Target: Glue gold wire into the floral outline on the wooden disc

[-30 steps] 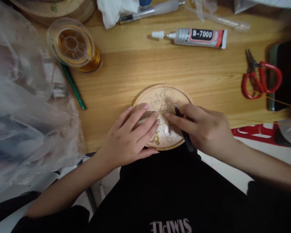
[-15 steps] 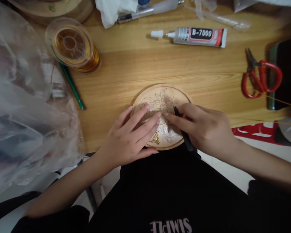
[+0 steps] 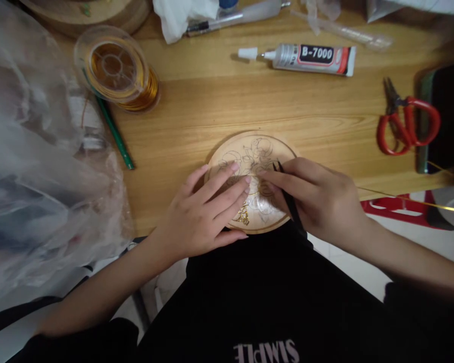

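Grey curling outlines (image 3: 258, 150) pattern the tan disc (image 3: 264, 207); the tweezers (image 3: 289, 202) are black.

A wood-grained, yellow-brown table (image 3: 196, 106) under soft, dim light, pale floor (image 3: 446, 243) below its edge

A slim green rod (image 3: 117, 135) lies near crumpled translucent plastic sheeting (image 3: 34, 156), apart from crumpled white tissue (image 3: 181, 17).

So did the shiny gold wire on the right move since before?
Yes. Near the picture's right edge, the gold wire has shifted lower, toward the bottom, judged against the red-handled tool, which stayed put.
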`<action>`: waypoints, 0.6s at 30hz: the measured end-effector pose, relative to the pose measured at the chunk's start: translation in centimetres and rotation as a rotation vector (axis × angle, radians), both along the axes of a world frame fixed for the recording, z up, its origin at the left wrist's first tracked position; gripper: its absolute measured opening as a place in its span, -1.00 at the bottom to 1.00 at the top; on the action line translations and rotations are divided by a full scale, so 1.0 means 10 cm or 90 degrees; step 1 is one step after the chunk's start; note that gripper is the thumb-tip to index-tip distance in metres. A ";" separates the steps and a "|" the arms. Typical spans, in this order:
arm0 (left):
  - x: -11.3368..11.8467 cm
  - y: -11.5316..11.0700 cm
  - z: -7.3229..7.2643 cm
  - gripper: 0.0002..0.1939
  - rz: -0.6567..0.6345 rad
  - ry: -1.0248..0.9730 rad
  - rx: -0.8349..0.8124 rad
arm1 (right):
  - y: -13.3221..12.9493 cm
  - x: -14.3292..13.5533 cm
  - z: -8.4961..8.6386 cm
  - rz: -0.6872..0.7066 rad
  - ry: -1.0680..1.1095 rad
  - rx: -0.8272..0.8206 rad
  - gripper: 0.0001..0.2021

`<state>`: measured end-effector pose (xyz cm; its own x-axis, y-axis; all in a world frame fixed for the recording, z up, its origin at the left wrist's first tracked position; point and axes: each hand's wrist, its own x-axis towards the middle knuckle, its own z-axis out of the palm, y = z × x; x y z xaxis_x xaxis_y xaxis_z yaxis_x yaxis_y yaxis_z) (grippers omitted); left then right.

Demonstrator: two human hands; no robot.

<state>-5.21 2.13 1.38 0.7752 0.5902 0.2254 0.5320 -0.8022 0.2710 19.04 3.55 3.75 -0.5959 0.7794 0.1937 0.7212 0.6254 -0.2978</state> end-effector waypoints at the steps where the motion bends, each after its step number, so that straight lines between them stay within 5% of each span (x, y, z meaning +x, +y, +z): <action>1: 0.00 0.00 0.00 -0.43 0.001 -0.001 -0.001 | 0.00 -0.01 0.01 -0.011 0.031 -0.018 -0.79; 11: -0.01 -0.02 -0.04 -0.44 0.005 -0.015 -0.017 | -0.15 -0.11 0.05 -0.211 0.340 -0.246 -0.67; 18: -0.02 -0.02 -0.05 -0.45 0.002 -0.014 -0.016 | -0.07 -0.12 0.09 -0.133 0.282 -0.159 -0.77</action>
